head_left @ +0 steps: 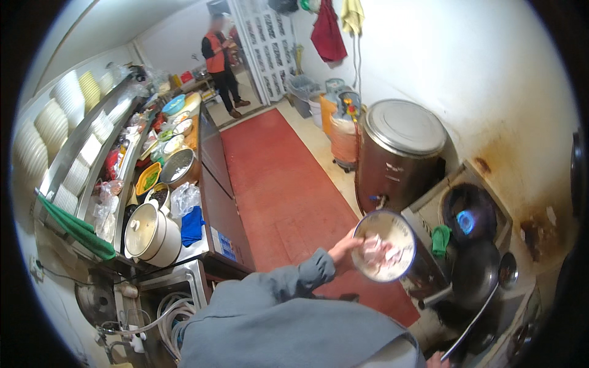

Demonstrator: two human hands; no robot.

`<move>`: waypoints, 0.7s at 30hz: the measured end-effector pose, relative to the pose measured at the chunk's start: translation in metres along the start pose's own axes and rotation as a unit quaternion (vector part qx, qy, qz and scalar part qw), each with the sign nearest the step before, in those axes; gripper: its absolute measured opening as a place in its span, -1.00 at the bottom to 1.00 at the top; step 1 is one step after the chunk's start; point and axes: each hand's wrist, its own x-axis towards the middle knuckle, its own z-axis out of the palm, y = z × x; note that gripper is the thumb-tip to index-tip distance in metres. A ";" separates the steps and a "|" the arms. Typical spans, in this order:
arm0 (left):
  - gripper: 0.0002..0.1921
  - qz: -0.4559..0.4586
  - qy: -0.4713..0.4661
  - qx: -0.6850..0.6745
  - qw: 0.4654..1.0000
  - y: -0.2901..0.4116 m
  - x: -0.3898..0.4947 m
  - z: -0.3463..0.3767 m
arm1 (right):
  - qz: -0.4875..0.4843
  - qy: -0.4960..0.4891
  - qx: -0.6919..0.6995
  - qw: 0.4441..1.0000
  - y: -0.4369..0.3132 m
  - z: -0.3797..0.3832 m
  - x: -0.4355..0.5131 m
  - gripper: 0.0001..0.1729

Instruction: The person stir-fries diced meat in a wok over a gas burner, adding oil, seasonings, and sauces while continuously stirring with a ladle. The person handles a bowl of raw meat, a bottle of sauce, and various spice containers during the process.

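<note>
My left hand (pixel 344 252) grips the rim of a white bowl with a blue edge (pixel 408 230), held out over the floor beside the stove. Pieces of pale pink raw meat (pixel 379 253) lie in the bowl. At the bottom right edge, my right hand (pixel 437 361) is partly cut off by the picture and is closed on the long handle of a metal ladle (pixel 508 271). The ladle's bowl is beside a dark wok (pixel 476 271). Behind that wok, a blue gas flame (pixel 465 222) burns in the stove's burner.
A green cloth (pixel 441 240) hangs at the stove's front. Beyond stand a large lidded steel drum (pixel 405 126) and a gas cylinder (pixel 346 133). Red matting (pixel 285 184) covers the aisle. On the left counter are a white lidded pot (pixel 145 230) and several food containers. A person (pixel 218 60) stands near the doorway.
</note>
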 end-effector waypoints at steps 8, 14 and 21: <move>-0.41 -0.088 0.014 -0.032 0.996 -0.017 0.032 0.046 | -0.039 0.121 -0.009 0.992 -0.019 0.063 -0.031 -0.86; -0.34 -0.126 -0.003 -0.048 0.991 -0.035 0.054 0.055 | -0.029 0.121 0.009 0.992 -0.026 0.068 -0.044 -0.79; -0.36 -0.106 -0.090 -0.082 0.987 -0.050 0.086 0.083 | -0.026 0.128 0.013 0.991 -0.021 0.066 -0.044 -0.82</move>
